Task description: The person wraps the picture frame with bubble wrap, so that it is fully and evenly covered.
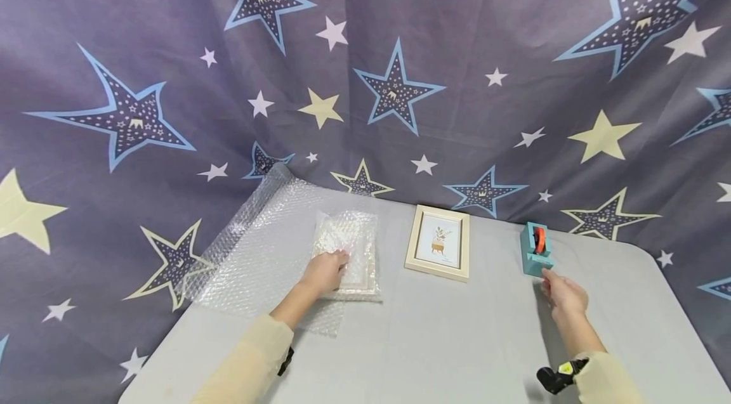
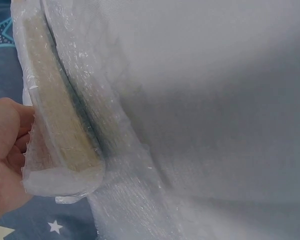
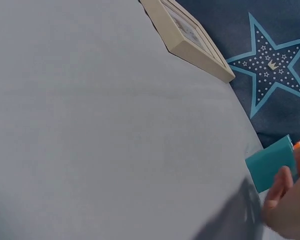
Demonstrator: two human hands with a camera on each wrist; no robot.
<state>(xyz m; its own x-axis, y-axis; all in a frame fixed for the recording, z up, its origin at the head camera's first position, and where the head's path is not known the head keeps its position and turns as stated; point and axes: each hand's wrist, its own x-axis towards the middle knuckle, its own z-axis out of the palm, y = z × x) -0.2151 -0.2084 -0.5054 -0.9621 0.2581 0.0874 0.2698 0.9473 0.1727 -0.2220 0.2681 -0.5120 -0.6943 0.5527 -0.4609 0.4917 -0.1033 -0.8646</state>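
Note:
A flat rectangular package (image 1: 360, 245) wrapped in bubble wrap lies on the table, its pale frame-like edge showing through the plastic in the left wrist view. My left hand (image 1: 325, 272) rests on top of it, fingers bent against the wrap; the fingertips are partly hidden. At the right, a teal tape dispenser (image 1: 529, 252) with an orange core (image 1: 539, 240) stands near the table's back edge. My right hand (image 1: 565, 295) has its fingertips at the dispenser's front end, thumb and forefinger close together. Whether they pinch any tape cannot be made out.
Between the package and the dispenser lies a cream picture frame (image 1: 465, 245) with a plant print. Loose bubble wrap (image 1: 251, 258) spreads left of the package, rolled at its far left side. A star-patterned cloth (image 1: 400, 150) hangs behind the table (image 1: 434, 334).

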